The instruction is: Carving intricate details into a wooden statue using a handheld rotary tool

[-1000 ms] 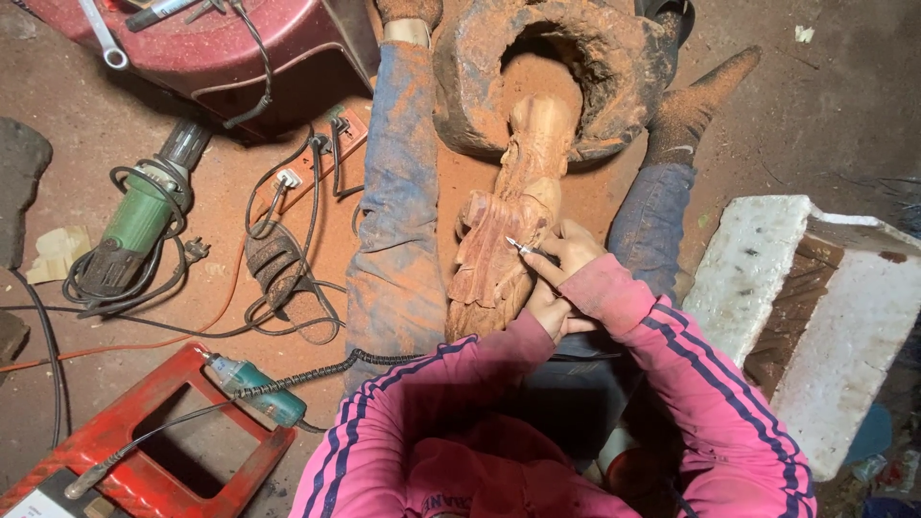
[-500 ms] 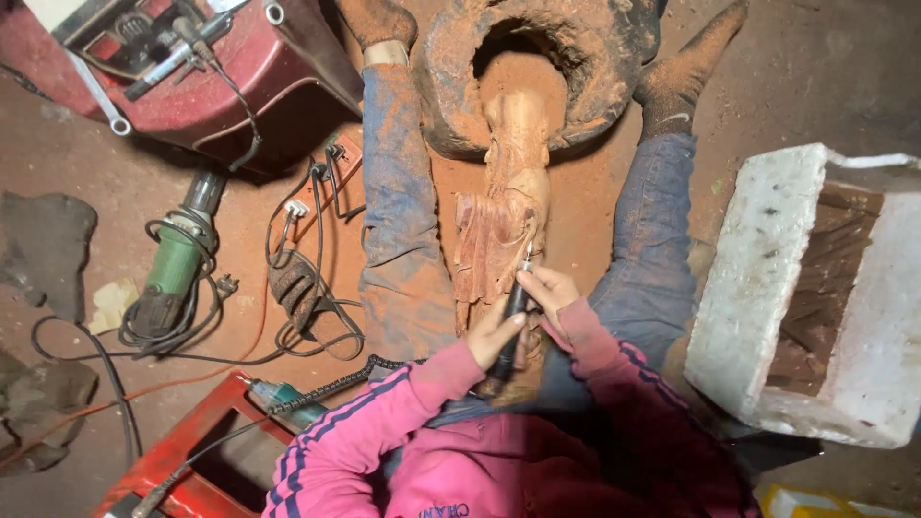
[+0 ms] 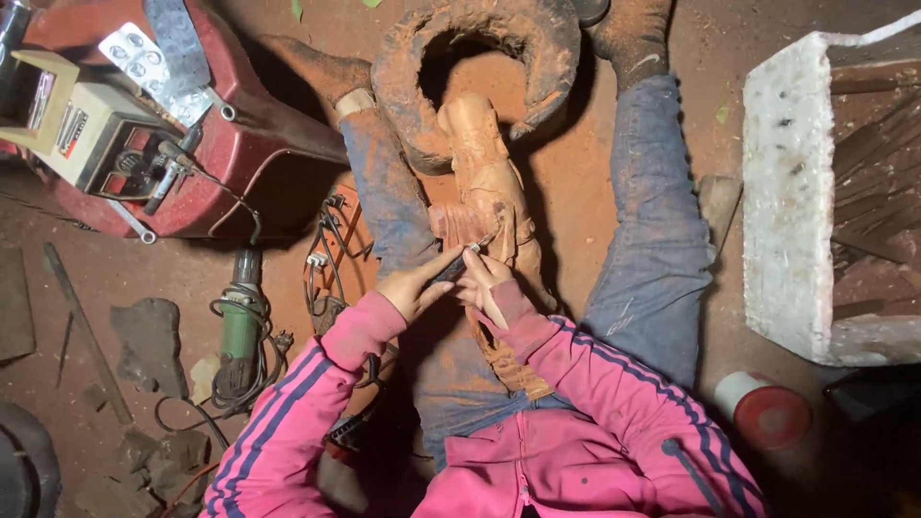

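Dirt floor [image 3: 585, 206] everywhere, reddish-orange and dusty, dim at the edges. Cluttered workshop corner, seen from straight above. Red machine [image 3: 240, 144] up top left with a beige box [image 3: 91, 129] sitting on it. Green grinder [image 3: 240, 331] lying on the ground just left of the legs, cable looped around it, more tangled cords [image 3: 331, 264] beside it. White foam block [image 3: 791, 192] on the right, with a red-topped can [image 3: 767, 412] near its lower corner.

Wooden carving [image 3: 489, 201] lying lengthwise between the outstretched legs, far end poked into a thick clay-coloured ring [image 3: 480, 58] by the feet, near end resting in the lap. Left hand [image 3: 414, 286] curled round a dark slim tool [image 3: 459, 264], fingers mostly closed on the handle. Right hand [image 3: 484, 280] pinched tight on the same tool nearer the tip, which touches the carving around its middle.

Hard to make out: what kind of tool exactly, too small and dark. Carving's lower end hidden under the pink sleeves. Foam block cut off at the right edge, its inside just dark ridges. Bottom left corner too dark to read, just rubble-ish lumps.
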